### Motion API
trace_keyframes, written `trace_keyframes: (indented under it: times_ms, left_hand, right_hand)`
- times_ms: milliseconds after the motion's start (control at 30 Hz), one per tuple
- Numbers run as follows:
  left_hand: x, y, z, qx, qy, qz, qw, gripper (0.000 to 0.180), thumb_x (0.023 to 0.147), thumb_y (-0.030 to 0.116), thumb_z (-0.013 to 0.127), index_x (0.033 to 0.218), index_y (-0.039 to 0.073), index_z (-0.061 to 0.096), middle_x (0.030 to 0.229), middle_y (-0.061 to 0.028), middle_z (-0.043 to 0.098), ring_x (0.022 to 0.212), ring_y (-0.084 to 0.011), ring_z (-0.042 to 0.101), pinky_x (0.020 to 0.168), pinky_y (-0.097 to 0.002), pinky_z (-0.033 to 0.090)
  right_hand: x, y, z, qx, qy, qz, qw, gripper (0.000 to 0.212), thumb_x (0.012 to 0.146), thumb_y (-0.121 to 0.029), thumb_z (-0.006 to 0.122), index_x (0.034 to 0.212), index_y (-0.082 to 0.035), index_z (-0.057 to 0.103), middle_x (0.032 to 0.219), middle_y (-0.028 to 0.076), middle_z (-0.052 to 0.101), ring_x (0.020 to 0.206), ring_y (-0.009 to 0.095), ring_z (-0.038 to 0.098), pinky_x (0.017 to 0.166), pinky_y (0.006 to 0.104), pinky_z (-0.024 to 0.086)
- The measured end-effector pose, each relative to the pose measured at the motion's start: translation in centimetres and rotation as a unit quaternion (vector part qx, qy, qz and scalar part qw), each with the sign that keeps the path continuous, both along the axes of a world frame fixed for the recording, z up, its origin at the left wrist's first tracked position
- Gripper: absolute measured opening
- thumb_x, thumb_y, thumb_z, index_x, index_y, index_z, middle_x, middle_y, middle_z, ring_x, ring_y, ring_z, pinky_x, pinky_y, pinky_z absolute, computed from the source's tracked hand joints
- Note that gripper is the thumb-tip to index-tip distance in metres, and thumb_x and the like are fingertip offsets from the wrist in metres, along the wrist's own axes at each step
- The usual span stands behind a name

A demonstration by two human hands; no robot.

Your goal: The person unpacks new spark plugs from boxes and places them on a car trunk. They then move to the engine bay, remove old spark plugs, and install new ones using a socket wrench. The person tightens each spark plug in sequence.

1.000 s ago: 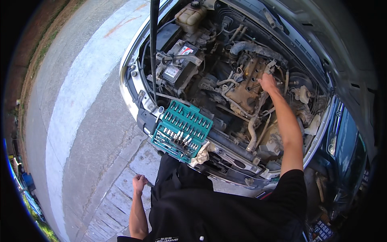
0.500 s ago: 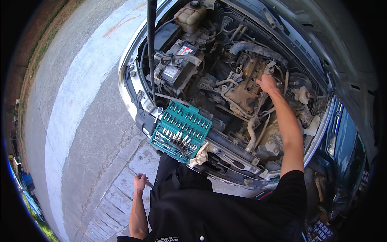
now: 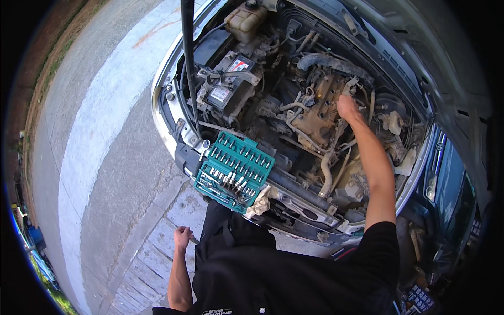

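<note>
My right arm stretches over the open engine bay. My right hand is closed at the right side of the brown engine cover, with a small pale end sticking out beside it; what the fingers grip is mostly hidden. Low at my left side, clear of the car, hangs my left hand with its fingers curled in; anything inside them is too small to name. A green socket set case lies unfolded on the car's front edge, filled with sockets, bits and wrenches.
Beside the case lies a crumpled pale cloth. A black prop rod rises past the battery and the coolant tank. The raised hood overhangs the right side. A blue car stands close by.
My right hand has turned slightly at the engine cover, and a pale end now shows to its right. The left hand stays in place. The view has shifted a little.
</note>
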State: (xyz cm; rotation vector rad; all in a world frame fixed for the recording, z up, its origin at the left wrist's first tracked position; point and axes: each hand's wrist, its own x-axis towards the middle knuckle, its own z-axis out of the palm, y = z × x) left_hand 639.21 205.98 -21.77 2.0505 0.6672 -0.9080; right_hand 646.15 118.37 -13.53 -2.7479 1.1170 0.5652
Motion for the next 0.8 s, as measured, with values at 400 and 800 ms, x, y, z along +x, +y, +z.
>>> trace_keyframes:
  times_ms: [400, 800]
  left_hand:
    - [-0.02, -0.61, -0.08, 0.003, 0.009, -0.007, 1.000, 0.025, 0.103, 0.016, 0.065, 0.112, -0.007, 0.068, 0.092, -0.0169, 0.078, 0.071, -0.0210, 0.074, 0.066, -0.0333, 0.060]
    - [0.72, -0.72, -0.84, -0.006, 0.005, -0.010, 1.000, 0.023, 0.102, 0.017, 0.067, 0.109, -0.005, 0.070, 0.090, -0.0137, 0.077, 0.072, -0.0198, 0.074, 0.066, -0.0331, 0.060]
  right_hand:
    - [-0.51, -0.50, -0.09, 0.049, -0.011, 0.019, 0.999, 0.030, 0.102, -0.023, 0.073, 0.109, 0.006, 0.071, 0.115, 0.031, 0.073, 0.111, 0.048, 0.070, 0.092, 0.0578, 0.056]
    - [-0.16, -0.62, -0.59, 0.020, 0.004, 0.026, 0.999, 0.028, 0.106, -0.020, 0.068, 0.110, 0.007, 0.071, 0.111, 0.031, 0.074, 0.105, 0.048, 0.072, 0.088, 0.0583, 0.056]
